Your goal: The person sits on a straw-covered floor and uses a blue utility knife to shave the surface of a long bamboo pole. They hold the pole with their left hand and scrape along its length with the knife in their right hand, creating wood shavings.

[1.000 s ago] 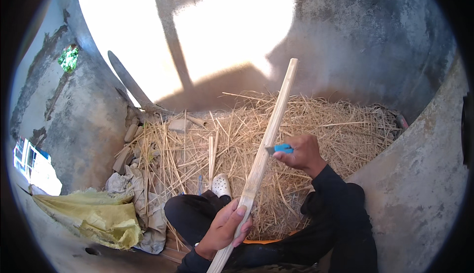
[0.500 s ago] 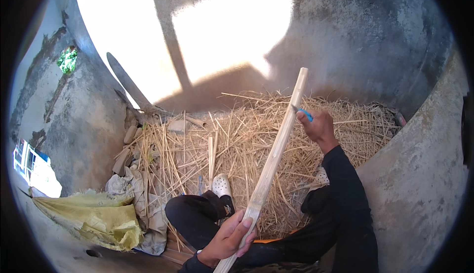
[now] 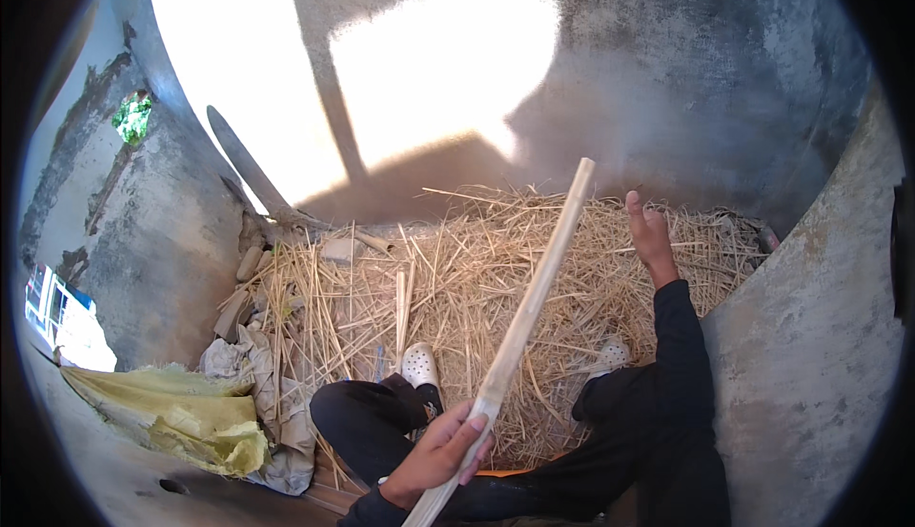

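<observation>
My left hand (image 3: 443, 456) is closed around the lower part of a long pale split bamboo strip (image 3: 529, 313). The strip slants up and away to the right, its far end free above the heap of shavings. Off to the right of that end, my right hand (image 3: 652, 243) is raised, thumb pointing up and fingers curled. The blue-handled knife seen in it half a second ago is now hidden by the hand. A gap separates this hand from the strip.
Thin straw-like shavings (image 3: 486, 270) cover the floor before my legs. Two short pale strips (image 3: 404, 303) lie by my left clog (image 3: 419, 365). A yellow sack (image 3: 172, 413) and crumpled grey cloth (image 3: 291, 460) are at left. Concrete walls (image 3: 667, 70) rise ahead and at right.
My right hand has come off the strip, moving right and slightly down, and its thumb now points up. The strip's far end has dipped a little; my left hand keeps its grip.
</observation>
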Demonstrator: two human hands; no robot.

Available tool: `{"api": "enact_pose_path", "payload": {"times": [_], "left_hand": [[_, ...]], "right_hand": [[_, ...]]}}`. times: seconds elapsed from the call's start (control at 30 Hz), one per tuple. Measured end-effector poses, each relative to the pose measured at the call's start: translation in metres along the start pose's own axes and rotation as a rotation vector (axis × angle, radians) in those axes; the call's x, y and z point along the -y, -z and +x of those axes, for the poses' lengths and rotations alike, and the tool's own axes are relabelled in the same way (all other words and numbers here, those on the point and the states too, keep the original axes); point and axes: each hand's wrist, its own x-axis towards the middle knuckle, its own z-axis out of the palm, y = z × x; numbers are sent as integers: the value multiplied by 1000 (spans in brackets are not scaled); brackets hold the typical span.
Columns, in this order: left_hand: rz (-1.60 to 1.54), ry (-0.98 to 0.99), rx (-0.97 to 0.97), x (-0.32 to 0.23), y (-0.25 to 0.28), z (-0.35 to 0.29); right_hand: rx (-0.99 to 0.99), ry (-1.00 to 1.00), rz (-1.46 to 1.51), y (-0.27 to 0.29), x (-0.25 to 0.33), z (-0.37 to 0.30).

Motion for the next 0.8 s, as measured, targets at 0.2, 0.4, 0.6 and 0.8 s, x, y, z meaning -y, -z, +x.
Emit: {"api": "enact_pose_path", "payload": {"times": [0.2, 0.4, 0.6, 0.8], "left_hand": [[104, -68, -154, -25, 11, 17], [116, -94, -155, -34, 11, 8], [144, -112, -114, -28, 15, 7], [122, -60, -78, -21, 10, -4]], "right_hand": [[514, 399, -288, -52, 101, -103], [316, 519, -277, -73, 105, -108], [186, 495, -287, -83, 99, -100], [192, 339, -420, -69, 69, -51]]}}
